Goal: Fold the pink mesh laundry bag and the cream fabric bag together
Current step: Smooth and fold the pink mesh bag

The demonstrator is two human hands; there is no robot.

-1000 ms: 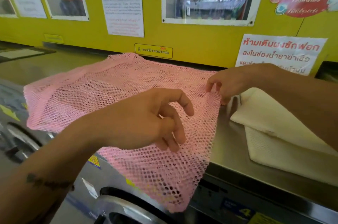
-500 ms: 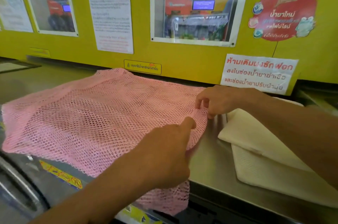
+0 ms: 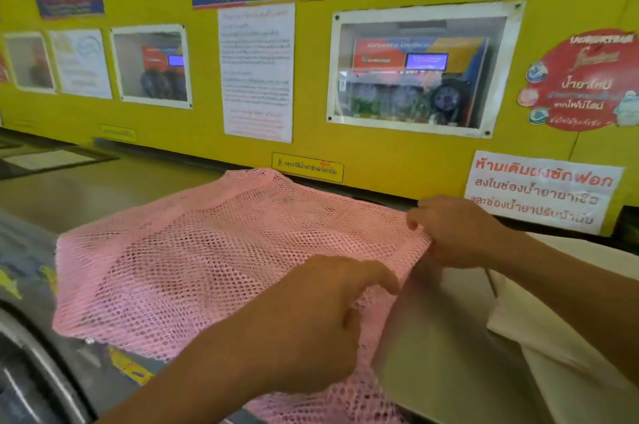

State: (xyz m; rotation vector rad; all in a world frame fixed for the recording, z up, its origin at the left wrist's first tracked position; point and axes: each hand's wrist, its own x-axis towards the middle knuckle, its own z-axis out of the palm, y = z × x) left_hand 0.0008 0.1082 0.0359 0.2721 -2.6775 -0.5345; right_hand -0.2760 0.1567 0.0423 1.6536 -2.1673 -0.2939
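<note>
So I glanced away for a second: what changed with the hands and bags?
The left hand dropped from hovering onto the pink mesh bag and took its right edge. The right hand stayed pinching that edge; the cream bag lay untouched.

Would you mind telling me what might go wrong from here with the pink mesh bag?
1. The front part of the pink mesh bag hangs over the edge of the metal top, so it may slide off if released.
2. Both hands, left hand and right hand, pinch only its right edge; the far left side may bunch.
3. The cream bag lies apart, still unjoined.
</note>
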